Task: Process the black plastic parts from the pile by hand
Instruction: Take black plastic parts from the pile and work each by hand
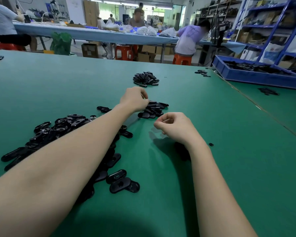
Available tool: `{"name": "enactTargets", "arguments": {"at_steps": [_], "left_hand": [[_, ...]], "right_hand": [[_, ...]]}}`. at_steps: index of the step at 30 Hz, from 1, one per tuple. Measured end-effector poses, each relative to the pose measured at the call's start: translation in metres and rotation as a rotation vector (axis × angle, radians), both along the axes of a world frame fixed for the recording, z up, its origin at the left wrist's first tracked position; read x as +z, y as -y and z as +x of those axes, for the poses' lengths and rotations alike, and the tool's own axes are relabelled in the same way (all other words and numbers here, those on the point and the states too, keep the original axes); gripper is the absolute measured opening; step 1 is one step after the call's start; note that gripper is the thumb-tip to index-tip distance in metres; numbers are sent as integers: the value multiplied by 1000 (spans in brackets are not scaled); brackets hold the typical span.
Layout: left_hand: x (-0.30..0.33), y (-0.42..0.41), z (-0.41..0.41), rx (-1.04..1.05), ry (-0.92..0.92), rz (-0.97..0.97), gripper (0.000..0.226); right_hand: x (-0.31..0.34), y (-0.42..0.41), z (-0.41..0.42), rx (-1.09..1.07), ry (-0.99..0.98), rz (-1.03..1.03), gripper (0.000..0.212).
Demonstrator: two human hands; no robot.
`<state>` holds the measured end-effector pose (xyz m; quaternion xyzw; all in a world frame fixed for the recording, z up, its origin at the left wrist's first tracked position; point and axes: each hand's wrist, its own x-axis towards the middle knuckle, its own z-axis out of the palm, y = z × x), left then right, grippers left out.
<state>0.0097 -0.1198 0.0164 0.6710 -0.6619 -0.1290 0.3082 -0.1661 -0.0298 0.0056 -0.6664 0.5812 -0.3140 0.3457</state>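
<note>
A large pile of black oval plastic parts (61, 129) lies on the green table (229, 151) at the left, partly hidden under my left forearm. My left hand (135, 99) reaches across to a small heap of black parts (155, 109) in the middle, its fingertips curled at the heap's top edge and touching a part there. My right hand (175, 126) hovers just right of and nearer than that heap, fingers loosely curled with nothing in them. A third heap of parts (146, 79) sits farther back.
A blue bin (256, 76) full of black parts stands at the back right. Loose parts (202, 73) lie near it, one small piece (211, 144) by my right wrist. Several people work at a long blue table (92, 34) beyond. Shelving stands at the far right.
</note>
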Motion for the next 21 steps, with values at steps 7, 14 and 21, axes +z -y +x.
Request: {"name": "enactTargets", "arguments": {"at_steps": [7,14,21], "left_hand": [[0,-64,33,-134,10,1,13],[8,-104,43,-286,324,145,27],[7,-106,45,-353,439,256,26]], "right_hand": [[3,-3,5,31,-48,8,3],[5,-4,1,22,-89,15,4],[8,-6,-5,11,-105,14,6]]}}
